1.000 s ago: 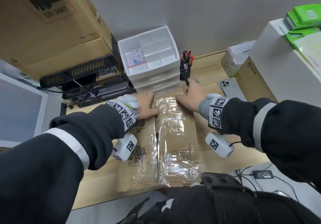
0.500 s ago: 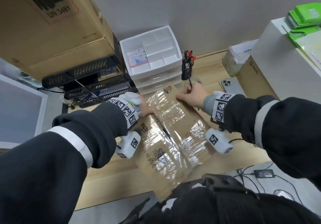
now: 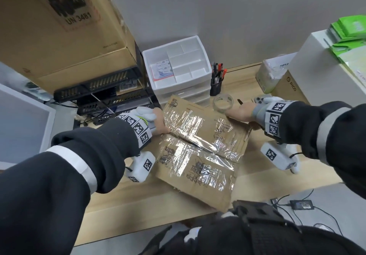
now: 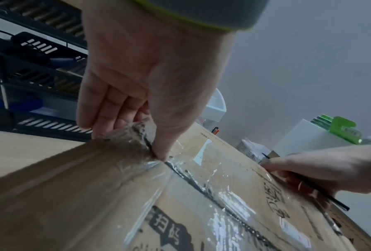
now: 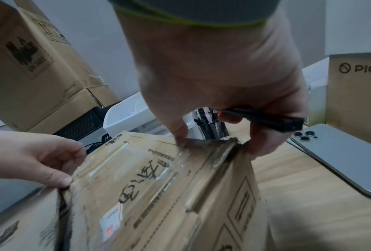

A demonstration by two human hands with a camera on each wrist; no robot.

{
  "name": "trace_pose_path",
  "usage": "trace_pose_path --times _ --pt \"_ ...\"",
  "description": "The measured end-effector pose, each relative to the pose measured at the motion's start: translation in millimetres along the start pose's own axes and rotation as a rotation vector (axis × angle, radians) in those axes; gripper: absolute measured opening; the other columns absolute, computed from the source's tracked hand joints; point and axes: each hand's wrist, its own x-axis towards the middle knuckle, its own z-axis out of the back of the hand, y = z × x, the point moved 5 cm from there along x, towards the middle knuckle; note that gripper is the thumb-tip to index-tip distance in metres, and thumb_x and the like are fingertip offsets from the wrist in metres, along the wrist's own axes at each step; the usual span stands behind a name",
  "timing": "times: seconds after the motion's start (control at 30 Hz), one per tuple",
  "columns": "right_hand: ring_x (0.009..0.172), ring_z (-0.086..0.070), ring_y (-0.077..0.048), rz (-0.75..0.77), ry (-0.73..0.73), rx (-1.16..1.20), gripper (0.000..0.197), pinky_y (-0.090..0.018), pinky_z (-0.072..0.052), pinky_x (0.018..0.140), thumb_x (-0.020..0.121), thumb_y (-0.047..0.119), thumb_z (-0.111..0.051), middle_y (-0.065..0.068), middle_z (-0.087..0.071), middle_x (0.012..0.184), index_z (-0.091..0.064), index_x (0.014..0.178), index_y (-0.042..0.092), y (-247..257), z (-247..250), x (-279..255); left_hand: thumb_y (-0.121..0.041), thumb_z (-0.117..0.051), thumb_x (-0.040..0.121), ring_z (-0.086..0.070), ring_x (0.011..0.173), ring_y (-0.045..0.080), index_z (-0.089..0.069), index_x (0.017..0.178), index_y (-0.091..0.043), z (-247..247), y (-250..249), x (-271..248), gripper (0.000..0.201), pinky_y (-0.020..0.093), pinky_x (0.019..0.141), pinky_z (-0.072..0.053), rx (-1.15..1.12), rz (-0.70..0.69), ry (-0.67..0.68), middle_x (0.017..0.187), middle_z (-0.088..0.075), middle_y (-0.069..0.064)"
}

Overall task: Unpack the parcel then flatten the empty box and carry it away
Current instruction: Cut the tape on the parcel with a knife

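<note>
The flattened box (image 3: 200,151), brown cardboard under glossy clear tape, sits tilted above the wooden surface (image 3: 126,199) with its near edge low toward the person, probably so it can be lifted off and carried away as one sheet. The left hand (image 4: 150,81) pinches the far left corner, thumb on the taped seam and fingers curled underneath. The right hand (image 5: 219,81) pinches the far right corner while also clamping a thin black pen (image 5: 264,119), so the box hangs between and below both grips.
</note>
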Motion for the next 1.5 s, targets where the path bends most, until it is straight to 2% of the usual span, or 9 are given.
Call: trace_pose_path --times 0.27,0.33,0.43,0.53,0.8,0.97,1.07,1.23,1.5 --pt "0.127 -0.051 -0.035 -0.028 0.085 0.144 0.083 -0.041 -0.038 0.110 0.089 0.071 -0.047 -0.018 -0.050 0.143 -0.045 0.142 0.007 14 -18 11 -0.049 -0.065 0.092 -0.058 0.080 0.017 -0.063 0.105 -0.009 5 5 -16 0.042 0.022 0.061 -0.043 0.019 -0.027 0.065 0.089 -0.061 0.002" --pt "0.111 -0.061 -0.034 -0.021 0.026 0.097 0.081 -0.043 -0.048 0.102 0.081 0.075 -0.056 -0.016 -0.061 0.125 -0.056 0.123 0.006 19 -16 12 -0.048 -0.065 0.092 -0.062 0.078 0.016 -0.066 0.109 -0.008 6 9 -16 0.043 0.019 0.056 -0.047 0.000 -0.024 0.111 0.090 -0.064 0.001" --pt "0.082 -0.068 -0.026 0.063 -0.119 -0.009 0.062 -0.036 -0.058 0.073 0.078 0.066 -0.067 -0.012 -0.070 0.093 -0.059 0.082 0.004 34 -6 11 -0.041 -0.065 0.095 -0.066 0.102 0.022 -0.064 0.122 -0.003 6 18 -20 0.047 0.029 0.080 -0.054 -0.031 0.040 0.211 0.119 -0.068 0.010" --pt "0.057 -0.050 -0.015 0.151 -0.224 0.134 0.043 -0.026 -0.043 0.049 0.082 0.038 -0.077 -0.007 -0.056 0.071 -0.046 0.066 0.012 43 -3 8 -0.042 -0.073 0.088 -0.056 0.089 0.020 -0.064 0.124 0.000 6 27 -24 0.056 0.034 0.081 -0.053 -0.111 0.058 0.204 0.125 -0.067 0.015" --pt "0.086 -0.065 -0.024 0.063 -0.235 0.087 0.043 -0.036 -0.059 0.083 0.083 0.049 -0.074 -0.003 -0.056 0.073 -0.052 0.070 0.013 40 -10 16 -0.055 -0.081 0.075 -0.057 0.061 0.020 -0.064 0.083 -0.009 -21 61 -22 0.050 0.028 0.063 -0.055 -0.591 0.220 0.282 0.077 -0.063 0.008" --pt "0.062 -0.053 -0.018 0.114 -0.250 0.144 0.036 -0.027 -0.043 0.049 0.079 0.039 -0.075 -0.004 -0.055 0.071 -0.052 0.068 0.014 47 -14 19 -0.061 -0.071 0.081 -0.053 0.054 0.021 -0.060 0.076 -0.010 -31 64 -35 0.052 0.027 0.058 -0.049 -0.479 0.231 0.406 0.064 -0.056 0.006" --pt "0.053 -0.051 -0.018 0.168 -0.213 0.188 0.039 -0.029 -0.042 0.049 0.078 0.041 -0.075 0.000 -0.052 0.057 -0.050 0.058 0.017 59 -20 18 -0.056 -0.061 0.092 -0.052 0.054 0.022 -0.057 0.070 -0.009 -31 63 -52 0.052 0.026 0.056 -0.047 -0.352 0.230 0.457 0.062 -0.054 0.007" --pt "0.069 -0.070 -0.032 0.227 -0.118 0.277 0.048 -0.045 -0.061 0.071 0.071 0.061 -0.052 -0.010 -0.064 0.068 -0.057 0.071 0.013 60 -28 29 -0.048 -0.059 0.095 -0.051 0.081 0.018 -0.048 0.068 -0.022 -10 50 -48 0.039 0.026 0.066 -0.042 -0.031 0.058 0.195 0.069 -0.045 -0.004" --pt "0.037 -0.055 -0.022 0.074 0.002 0.478 0.048 -0.023 -0.043 0.042 0.100 0.047 -0.026 -0.016 -0.065 0.079 -0.048 0.103 0.004 21 -28 12 -0.074 -0.062 0.056 -0.049 0.098 0.022 -0.049 0.116 -0.022 19 -29 -26 0.080 0.043 0.084 -0.052 -0.010 -0.330 -0.227 0.112 -0.047 0.002"
